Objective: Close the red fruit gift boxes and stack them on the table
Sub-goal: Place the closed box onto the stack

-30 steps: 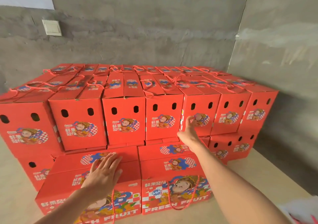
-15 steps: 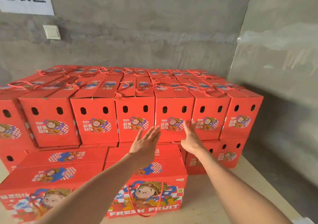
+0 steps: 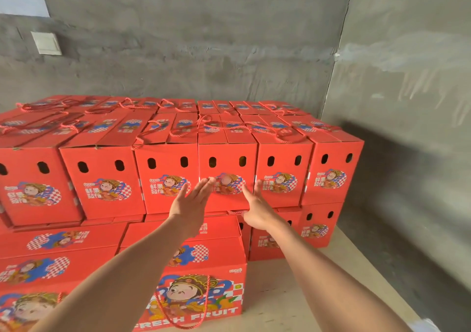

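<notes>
Hands reach forward at mid-frame: the left hand and right hand, fingers straight and released, gripping nothing, flank the front of a closed red fruit gift box in the upper row. Contact is unclear. Stacked boxes fill the tabletop below the grey wall.

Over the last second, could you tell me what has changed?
The left hand lifted off the flat-lying left front box and rose to the upright box in the top row, beside the right hand. Nothing gripped; both hands open. The right hand stayed at that box; the stack is unmoved.
</notes>
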A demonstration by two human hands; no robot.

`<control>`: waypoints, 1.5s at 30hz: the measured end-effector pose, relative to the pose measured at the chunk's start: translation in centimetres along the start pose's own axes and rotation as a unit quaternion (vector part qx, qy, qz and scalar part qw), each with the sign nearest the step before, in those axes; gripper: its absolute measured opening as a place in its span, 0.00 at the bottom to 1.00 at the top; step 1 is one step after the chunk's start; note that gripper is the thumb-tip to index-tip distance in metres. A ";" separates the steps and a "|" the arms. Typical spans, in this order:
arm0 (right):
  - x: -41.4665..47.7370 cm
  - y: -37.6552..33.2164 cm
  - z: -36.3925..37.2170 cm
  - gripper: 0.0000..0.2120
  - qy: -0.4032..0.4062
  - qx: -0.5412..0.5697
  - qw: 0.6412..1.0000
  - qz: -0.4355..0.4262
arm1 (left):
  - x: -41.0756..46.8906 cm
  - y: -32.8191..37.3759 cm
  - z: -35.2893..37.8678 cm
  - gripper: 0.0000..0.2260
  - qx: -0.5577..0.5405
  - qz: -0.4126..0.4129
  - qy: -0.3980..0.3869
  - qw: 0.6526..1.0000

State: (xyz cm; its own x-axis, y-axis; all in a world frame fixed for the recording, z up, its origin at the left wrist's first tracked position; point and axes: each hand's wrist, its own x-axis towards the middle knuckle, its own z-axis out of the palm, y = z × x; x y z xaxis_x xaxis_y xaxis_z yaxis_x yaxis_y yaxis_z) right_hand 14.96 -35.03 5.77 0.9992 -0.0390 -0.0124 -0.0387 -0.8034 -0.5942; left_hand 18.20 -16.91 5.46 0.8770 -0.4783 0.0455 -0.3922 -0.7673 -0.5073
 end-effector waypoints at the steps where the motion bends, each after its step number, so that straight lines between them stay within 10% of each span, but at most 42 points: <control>1: -0.2 0.2 -0.1 0.39 0.006 -0.008 1.000 0.001 | 0.0 -0.1 0.0 0.34 0.003 0.003 0.003 1.000; 9: 0.5 1.0 0.8 0.38 -0.039 -0.013 0.999 0.002 | -1.7 -2.9 2.7 0.29 0.068 -0.006 -0.047 0.997; 14: 0.0 1.2 2.4 0.34 0.122 -0.041 0.992 -0.006 | -1.9 -0.2 1.6 0.33 0.025 0.015 0.026 0.999; 19: 0.9 0.7 1.8 0.39 0.006 -0.116 0.993 -0.006 | -0.4 -2.4 1.8 0.30 0.074 -0.006 -0.026 0.997; 26: -2.8 -0.6 4.9 0.28 0.088 -0.103 0.988 -0.080 | -4.2 0.5 2.6 0.31 -0.136 -0.027 0.016 0.990; 37: -3.5 -0.8 10.7 0.24 -0.031 -0.243 0.965 -0.095 | -18.4 -14.7 13.2 0.26 -0.313 -0.384 -0.044 0.867; 45: -2.1 -7.1 13.5 0.33 -0.037 -0.233 0.970 -0.059 | -20.4 -19.3 17.1 0.28 -0.327 -0.346 -0.107 0.873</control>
State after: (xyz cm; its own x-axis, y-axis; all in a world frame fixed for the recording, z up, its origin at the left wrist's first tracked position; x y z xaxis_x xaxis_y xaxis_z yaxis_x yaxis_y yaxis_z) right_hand 13.34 -21.22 -0.84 0.9946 0.0978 -0.0350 0.0907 -0.9819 -0.1663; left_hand 12.57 14.95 -0.38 0.9712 0.2328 -0.0509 0.2382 -0.9544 0.1801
